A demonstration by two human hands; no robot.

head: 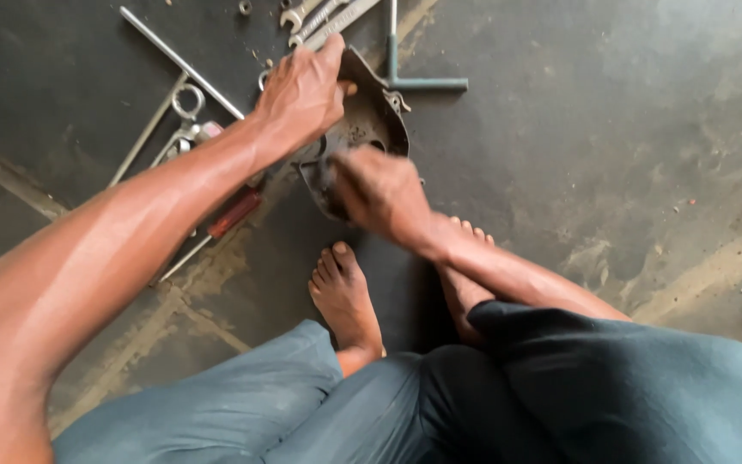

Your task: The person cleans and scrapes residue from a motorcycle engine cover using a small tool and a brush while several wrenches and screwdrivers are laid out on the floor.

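A dark, greasy metal engine cover [377,112] lies on the concrete floor in front of my bare feet. My left hand [302,93] rests on its upper left edge, fingers curled over the rim and gripping it. My right hand [380,193] is blurred, closed over the cover's lower part; whether a small tool is in it is hidden.
Tools lie scattered at the upper left: a long T-handle wrench [178,62], spanners [319,17], a ring-ended tool [187,103], a red-handled screwdriver [234,213] and a teal T-bar [422,83]. My feet [345,296] sit just below the cover. Stained floor stretches to the right.
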